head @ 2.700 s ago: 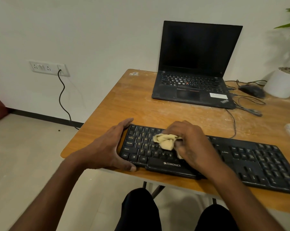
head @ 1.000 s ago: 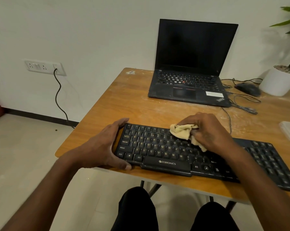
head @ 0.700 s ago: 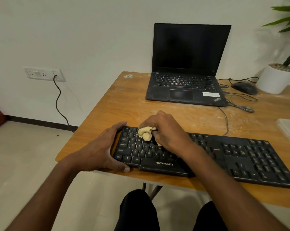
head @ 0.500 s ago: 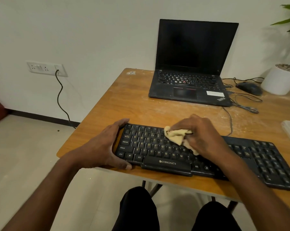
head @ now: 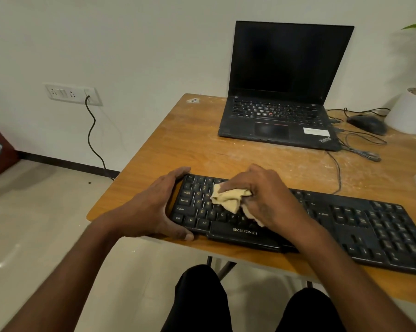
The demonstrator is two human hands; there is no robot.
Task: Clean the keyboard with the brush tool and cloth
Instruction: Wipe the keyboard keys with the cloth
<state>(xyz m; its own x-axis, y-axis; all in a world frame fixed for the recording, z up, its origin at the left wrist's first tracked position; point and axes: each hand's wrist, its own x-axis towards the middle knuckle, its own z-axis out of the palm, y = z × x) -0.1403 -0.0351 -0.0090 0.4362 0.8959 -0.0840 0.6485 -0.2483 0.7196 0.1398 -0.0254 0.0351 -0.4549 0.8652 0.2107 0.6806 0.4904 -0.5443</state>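
The keyboard (head: 321, 224) lies lengthwise along the counter's (head: 190, 152) near edge, its left end clasped by the left hand (head: 151, 209), while the right hand (head: 266, 197) bunches the cloth (head: 228, 198) over the left-side keys, the unwiped stretch extending rightward.

Crumpled cloth (head: 228, 200), dusty wood table (head: 190, 149)
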